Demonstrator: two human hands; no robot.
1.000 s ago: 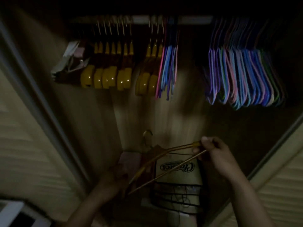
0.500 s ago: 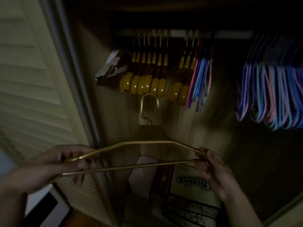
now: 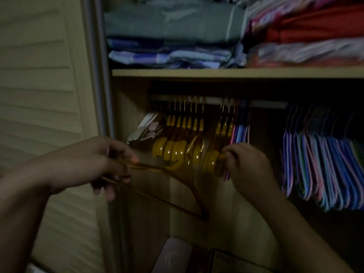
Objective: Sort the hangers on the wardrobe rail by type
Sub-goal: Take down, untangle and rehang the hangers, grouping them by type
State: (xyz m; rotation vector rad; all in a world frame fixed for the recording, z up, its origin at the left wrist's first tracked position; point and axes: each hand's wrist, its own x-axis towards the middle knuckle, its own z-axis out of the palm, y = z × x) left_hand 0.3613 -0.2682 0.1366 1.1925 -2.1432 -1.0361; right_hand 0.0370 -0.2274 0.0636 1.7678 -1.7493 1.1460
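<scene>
Below the rail (image 3: 216, 99), your left hand (image 3: 98, 164) pinches one end of a loose wooden hanger (image 3: 177, 182), tilted, hook among the hung wooden hangers (image 3: 177, 150); your right hand (image 3: 248, 166) curls round their right-hand ends, beside the coloured hangers (image 3: 325, 170).

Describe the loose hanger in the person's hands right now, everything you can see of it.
The loose hanger is a thin amber-brown triangle, wood or plastic by its look, tilted with its far corner pointing down. The left hand pinches one end; its hook rises in front of the hung yellow-brown hangers. It is not on the rail.
</scene>
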